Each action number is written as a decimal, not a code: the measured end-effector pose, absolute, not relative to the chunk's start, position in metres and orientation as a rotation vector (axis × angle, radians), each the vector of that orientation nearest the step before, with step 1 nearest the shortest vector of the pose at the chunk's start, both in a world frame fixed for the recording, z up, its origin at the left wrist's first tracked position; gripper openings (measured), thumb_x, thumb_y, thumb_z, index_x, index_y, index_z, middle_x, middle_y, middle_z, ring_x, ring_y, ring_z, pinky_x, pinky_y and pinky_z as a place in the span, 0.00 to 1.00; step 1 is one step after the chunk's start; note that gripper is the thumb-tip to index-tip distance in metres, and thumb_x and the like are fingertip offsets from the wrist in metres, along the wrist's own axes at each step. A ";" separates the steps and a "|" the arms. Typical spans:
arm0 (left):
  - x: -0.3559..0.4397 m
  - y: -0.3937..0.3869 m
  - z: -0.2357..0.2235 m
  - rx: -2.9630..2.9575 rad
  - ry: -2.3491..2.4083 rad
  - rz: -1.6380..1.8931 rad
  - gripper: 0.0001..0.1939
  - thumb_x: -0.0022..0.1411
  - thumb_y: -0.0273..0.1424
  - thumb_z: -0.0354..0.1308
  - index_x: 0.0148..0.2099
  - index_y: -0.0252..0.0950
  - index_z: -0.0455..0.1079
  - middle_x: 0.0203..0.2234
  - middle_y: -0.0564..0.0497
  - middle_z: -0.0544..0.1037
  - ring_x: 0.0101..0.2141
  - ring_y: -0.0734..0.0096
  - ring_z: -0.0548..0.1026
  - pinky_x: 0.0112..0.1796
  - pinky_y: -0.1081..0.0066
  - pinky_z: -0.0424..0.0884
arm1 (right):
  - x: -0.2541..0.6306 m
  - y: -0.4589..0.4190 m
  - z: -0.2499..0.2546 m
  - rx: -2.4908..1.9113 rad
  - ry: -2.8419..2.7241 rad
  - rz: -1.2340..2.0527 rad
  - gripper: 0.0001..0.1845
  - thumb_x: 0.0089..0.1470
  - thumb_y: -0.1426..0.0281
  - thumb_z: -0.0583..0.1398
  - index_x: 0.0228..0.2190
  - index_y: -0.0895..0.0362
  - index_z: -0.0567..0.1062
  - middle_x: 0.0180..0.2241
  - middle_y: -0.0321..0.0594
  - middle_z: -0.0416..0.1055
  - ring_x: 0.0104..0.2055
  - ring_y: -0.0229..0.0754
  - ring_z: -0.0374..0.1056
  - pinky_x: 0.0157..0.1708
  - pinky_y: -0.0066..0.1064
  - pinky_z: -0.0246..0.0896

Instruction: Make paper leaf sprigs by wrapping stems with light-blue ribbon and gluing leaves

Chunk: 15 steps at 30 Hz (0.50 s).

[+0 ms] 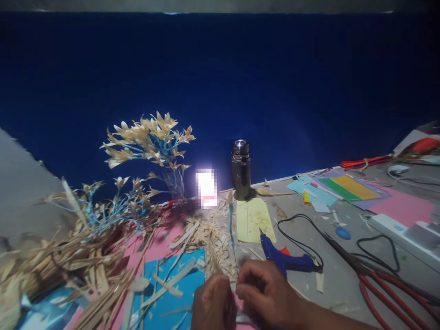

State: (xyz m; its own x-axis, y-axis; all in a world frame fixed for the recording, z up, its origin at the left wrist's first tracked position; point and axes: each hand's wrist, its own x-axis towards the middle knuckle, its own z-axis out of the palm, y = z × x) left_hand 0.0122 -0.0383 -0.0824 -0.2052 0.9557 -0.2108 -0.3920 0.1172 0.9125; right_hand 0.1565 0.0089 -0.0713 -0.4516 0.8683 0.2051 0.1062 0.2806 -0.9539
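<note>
A thin wire stem (231,229), wrapped in blue along its upper part and tipped with a small husk-coloured bud, stands nearly upright above my two hands. My right hand (263,291) pinches its bare lower length between thumb and forefinger. Close beside it, my left hand (213,300) is closed at the stem's lower end; its fingertips are turned away, so its exact hold is hidden. Just beyond my right hand lies a blue glue gun (287,259), its nozzle pointing toward a yellow sheet (252,220) with glue marks.
Dried husk strips (106,270) heap up on the left. Husk flowers (151,135) on blue stems stand behind them. A steel flask (241,172) rises at the back. Red-handled scissors (378,279), a white power strip (405,238) and coloured sheets (354,188) lie to the right.
</note>
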 end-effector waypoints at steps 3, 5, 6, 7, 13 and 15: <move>0.015 -0.035 -0.078 0.611 1.120 1.459 0.21 0.52 0.48 0.71 0.32 0.38 0.70 0.19 0.58 0.64 0.19 0.78 0.61 0.22 0.77 0.58 | 0.158 0.008 -0.069 -0.840 -1.771 1.219 0.07 0.54 0.71 0.60 0.25 0.56 0.73 0.20 0.32 0.68 0.25 0.37 0.65 0.28 0.27 0.58; 0.017 -0.034 -0.076 0.617 1.097 1.471 0.22 0.48 0.46 0.74 0.39 0.38 0.73 0.23 0.55 0.71 0.22 0.75 0.67 0.24 0.76 0.63 | 0.158 0.008 -0.068 -0.810 -1.813 1.157 0.07 0.57 0.70 0.59 0.27 0.56 0.75 0.23 0.34 0.71 0.27 0.38 0.67 0.31 0.27 0.60; 0.017 -0.034 -0.076 0.634 1.097 1.467 0.23 0.47 0.45 0.75 0.40 0.38 0.74 0.25 0.53 0.73 0.24 0.74 0.69 0.25 0.75 0.65 | 0.158 0.009 -0.069 -0.814 -1.835 1.119 0.08 0.57 0.70 0.59 0.28 0.56 0.75 0.24 0.35 0.73 0.28 0.38 0.68 0.32 0.28 0.60; 0.017 -0.034 -0.077 0.651 1.099 1.456 0.23 0.47 0.45 0.75 0.40 0.37 0.75 0.27 0.51 0.75 0.25 0.72 0.70 0.26 0.74 0.66 | 0.158 0.009 -0.069 -0.827 -1.854 1.087 0.07 0.56 0.70 0.59 0.28 0.57 0.76 0.26 0.36 0.75 0.29 0.39 0.69 0.32 0.28 0.60; 0.014 -0.035 -0.082 0.657 1.065 1.425 0.19 0.48 0.43 0.74 0.35 0.35 0.75 0.25 0.50 0.77 0.25 0.69 0.73 0.28 0.70 0.70 | 0.157 0.009 -0.074 -0.934 -1.885 1.034 0.05 0.51 0.73 0.61 0.27 0.57 0.78 0.26 0.38 0.76 0.29 0.39 0.70 0.30 0.27 0.59; 0.014 -0.034 -0.082 0.647 1.049 1.425 0.19 0.48 0.42 0.75 0.35 0.35 0.76 0.25 0.50 0.77 0.26 0.68 0.74 0.30 0.69 0.71 | 0.157 0.008 -0.074 -0.964 -1.884 1.032 0.05 0.51 0.73 0.61 0.26 0.58 0.78 0.25 0.37 0.76 0.28 0.39 0.70 0.30 0.27 0.59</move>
State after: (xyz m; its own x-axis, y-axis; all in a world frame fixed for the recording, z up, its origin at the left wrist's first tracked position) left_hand 0.0139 -0.0337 -0.0825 -0.1535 0.9697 -0.1898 -0.4695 0.0975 0.8775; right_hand 0.1572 0.0083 -0.0744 -0.4198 0.8694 0.2606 0.2485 0.3862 -0.8883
